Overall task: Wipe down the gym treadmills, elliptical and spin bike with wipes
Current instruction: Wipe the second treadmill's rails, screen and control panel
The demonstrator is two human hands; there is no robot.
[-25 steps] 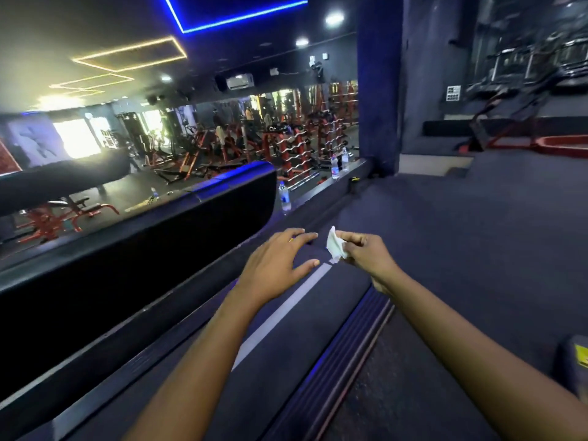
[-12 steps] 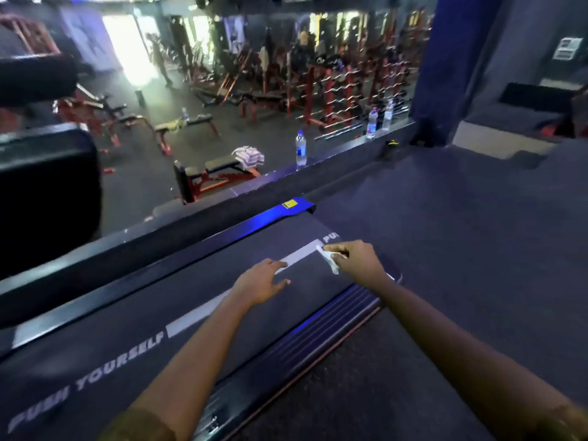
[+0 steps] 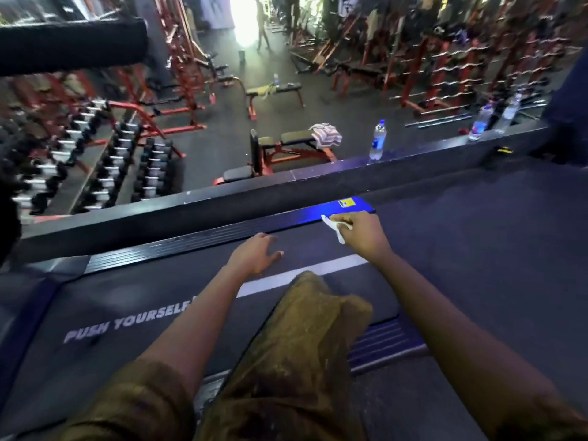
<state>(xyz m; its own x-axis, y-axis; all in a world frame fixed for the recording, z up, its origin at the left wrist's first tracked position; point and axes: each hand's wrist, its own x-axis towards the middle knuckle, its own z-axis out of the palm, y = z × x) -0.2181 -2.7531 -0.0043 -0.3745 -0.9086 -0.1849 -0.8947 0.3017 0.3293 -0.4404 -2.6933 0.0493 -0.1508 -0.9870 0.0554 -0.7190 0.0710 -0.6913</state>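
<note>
1. Wiping is under way in the head view, the only view given. The right hand [image 3: 362, 232] has its grip pinched on a crumpled white wipe [image 3: 334, 230], thumb against curled fingers. It holds the wipe on the far side rail [image 3: 286, 221] of a treadmill [image 3: 111, 297], close to the rail's end corner and just beside a yellow sticker [image 3: 346, 202].
2. The left hand [image 3: 254, 257] has its grip spread and relaxed and holds nothing. It lies over the belt near the far edge, between the white centre stripe [image 3: 318, 270] and the rail; whether the fingertips touch the belt cannot be told.
3. On progress, the dim blue light shows no damp streak or sheen, so which parts are already wiped cannot be read. My judgement is that this machine is only partly done. The far rail is in hand at one end, while the rest of its length and the near side rail [image 3: 381, 342] probably remain.
4. No console, elliptical or spin bike can be picked out here, so those appear to be still ahead.
5. Beyond the treadmill, a water bottle [image 3: 378, 140] stands on a dark ledge [image 3: 254, 189] above the weights floor.
</note>
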